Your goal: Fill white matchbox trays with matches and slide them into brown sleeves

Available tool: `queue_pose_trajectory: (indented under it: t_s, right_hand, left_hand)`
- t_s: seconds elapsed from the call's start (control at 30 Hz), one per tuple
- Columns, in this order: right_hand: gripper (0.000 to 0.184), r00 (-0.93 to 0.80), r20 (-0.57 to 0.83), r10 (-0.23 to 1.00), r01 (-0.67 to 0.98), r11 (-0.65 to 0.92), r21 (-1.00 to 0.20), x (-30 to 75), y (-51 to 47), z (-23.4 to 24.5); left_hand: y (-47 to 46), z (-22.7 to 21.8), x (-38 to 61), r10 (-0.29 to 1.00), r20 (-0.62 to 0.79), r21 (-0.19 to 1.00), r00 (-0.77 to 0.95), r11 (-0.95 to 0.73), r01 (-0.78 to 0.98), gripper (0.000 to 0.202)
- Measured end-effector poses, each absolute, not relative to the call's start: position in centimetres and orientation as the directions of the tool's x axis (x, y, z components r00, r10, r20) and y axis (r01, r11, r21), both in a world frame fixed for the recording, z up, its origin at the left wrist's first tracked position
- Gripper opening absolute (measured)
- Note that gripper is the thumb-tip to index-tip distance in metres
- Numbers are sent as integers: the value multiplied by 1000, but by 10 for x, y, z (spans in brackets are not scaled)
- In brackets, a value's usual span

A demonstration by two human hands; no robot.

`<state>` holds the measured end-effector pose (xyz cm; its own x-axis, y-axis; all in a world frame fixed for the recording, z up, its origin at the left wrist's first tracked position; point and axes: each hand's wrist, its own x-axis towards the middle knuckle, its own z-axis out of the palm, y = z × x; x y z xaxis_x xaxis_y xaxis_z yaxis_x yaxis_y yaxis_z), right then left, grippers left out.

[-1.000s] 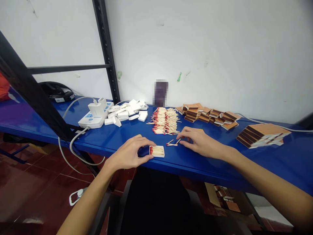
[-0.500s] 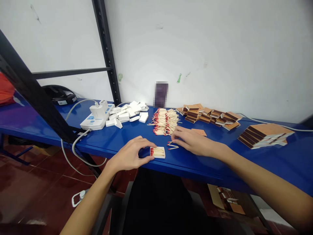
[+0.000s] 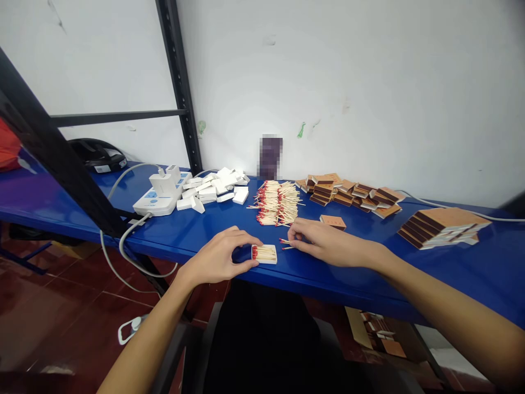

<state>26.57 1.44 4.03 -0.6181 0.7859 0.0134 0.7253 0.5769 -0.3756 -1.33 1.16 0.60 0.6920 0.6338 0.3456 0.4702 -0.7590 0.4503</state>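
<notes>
My left hand (image 3: 225,255) grips the left end of a white matchbox tray (image 3: 269,262) between thumb and fingers. Red-tipped matches (image 3: 264,253) lie side by side in that tray. To its right, my right hand (image 3: 314,241) has its fingers pinched at the table over a few loose matches (image 3: 284,241), their red heads pointing left. Its fingertips partly cover the sticks, and they seem to be closed on a match. Just behind both hands lies a big heap of matches (image 3: 279,203). One orange matchbox sleeve (image 3: 333,221) rests flat beyond my right wrist.
White trays (image 3: 215,187) are piled at the back left beside a power strip (image 3: 158,204) with chargers. Matchbox sleeves (image 3: 353,192) lie along the wall, with a stack of matchboxes (image 3: 443,225) farther right. A black shelf post (image 3: 61,142) rises at the left. A carton (image 3: 359,325) sits below the table.
My right hand has moved slightly down and its fingers have closed in over the loose matches. My left hand stays on the tray.
</notes>
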Motion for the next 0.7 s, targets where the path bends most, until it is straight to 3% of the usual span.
queue_pose_trajectory:
  t_s: [0.17, 0.33, 0.53, 0.7]
  right_hand:
    - [29, -584, -43, 811, 764, 531, -367, 271, 13, 39]
    - [25, -643, -69, 763, 728, 581, -364, 263, 21, 36]
    - [22, -656, -30, 754, 730, 625, -276, 256, 25, 39]
    - [21, -654, 22, 756, 709, 623, -331, 241, 14, 53]
  left_hand:
    - [12, 6, -13, 635, 340, 445, 694, -758, 476, 31]
    - [11, 7, -12, 641, 337, 457, 689, -752, 476, 31]
    - [10, 6, -12, 676, 333, 480, 657, -721, 499, 36]
    - [11, 4, -12, 704, 337, 488, 625, -698, 523, 51]
